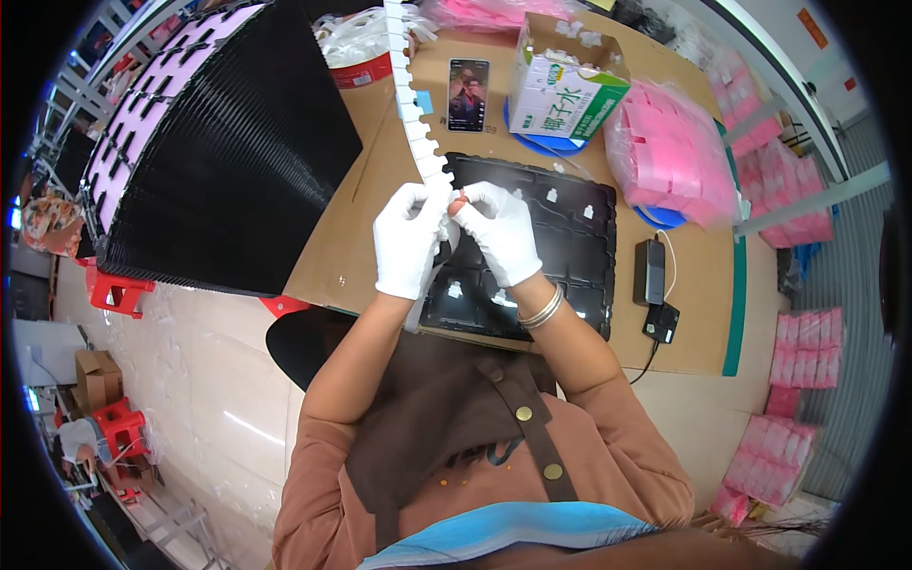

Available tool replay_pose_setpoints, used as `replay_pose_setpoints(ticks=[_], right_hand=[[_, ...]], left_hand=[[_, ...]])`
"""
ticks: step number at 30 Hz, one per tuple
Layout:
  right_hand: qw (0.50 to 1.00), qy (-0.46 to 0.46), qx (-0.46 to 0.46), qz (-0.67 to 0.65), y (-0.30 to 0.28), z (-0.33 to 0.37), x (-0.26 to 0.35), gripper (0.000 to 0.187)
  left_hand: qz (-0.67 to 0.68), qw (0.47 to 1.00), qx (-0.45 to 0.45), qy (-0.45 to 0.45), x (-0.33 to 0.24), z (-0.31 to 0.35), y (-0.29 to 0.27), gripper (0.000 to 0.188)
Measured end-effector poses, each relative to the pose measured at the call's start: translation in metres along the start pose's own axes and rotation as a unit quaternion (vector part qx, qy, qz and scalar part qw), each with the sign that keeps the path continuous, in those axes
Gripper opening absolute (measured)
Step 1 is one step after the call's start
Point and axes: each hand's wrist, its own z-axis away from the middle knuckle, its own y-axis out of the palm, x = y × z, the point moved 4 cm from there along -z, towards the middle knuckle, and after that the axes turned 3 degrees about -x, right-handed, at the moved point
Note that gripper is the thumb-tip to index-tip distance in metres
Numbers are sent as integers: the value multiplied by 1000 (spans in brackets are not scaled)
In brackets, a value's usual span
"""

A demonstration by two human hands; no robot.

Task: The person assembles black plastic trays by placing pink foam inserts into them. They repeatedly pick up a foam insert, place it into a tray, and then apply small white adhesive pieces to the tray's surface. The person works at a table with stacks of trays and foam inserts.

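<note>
A long white notched strip (410, 114) runs from the far side of the table down to my hands. My left hand (404, 242), in a white glove, is closed on its near end. My right hand (501, 237), gloved too but with a bare fingertip showing, is pinched close beside the strip's end; what lies between its fingers is hidden. Under and beside my hands lies a black moulded tray (594, 261) with shallow compartments. Several small white pieces sit in it, one such white piece (552, 196) near its far side.
A tall stack of black trays (228, 161) stands at left. Behind are a red tub (361, 72) of white strips, a phone (467, 95) and a cardboard box (568, 85). Pink bagged packs (670, 152) and a black power adapter (650, 271) lie at right.
</note>
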Motion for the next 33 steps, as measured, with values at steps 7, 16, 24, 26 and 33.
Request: replay_pose_setpoints(ticks=[7, 16, 24, 26, 33], right_hand=[[977, -198, -71, 33, -2, 24, 32, 11], [897, 222, 44, 379, -217, 107, -63, 4], [784, 212, -30, 583, -205, 129, -89, 6], [796, 188, -19, 575, -208, 131, -94, 5], [956, 205, 105, 184, -229, 146, -110, 10]], left_hand=[[132, 988, 26, -79, 14, -14, -12, 17], [57, 995, -81, -30, 14, -40, -73, 19], [12, 995, -87, -39, 22, -39, -68, 20], [16, 995, -89, -35, 22, -37, -65, 20], [-72, 990, -122, -14, 20, -36, -82, 22]])
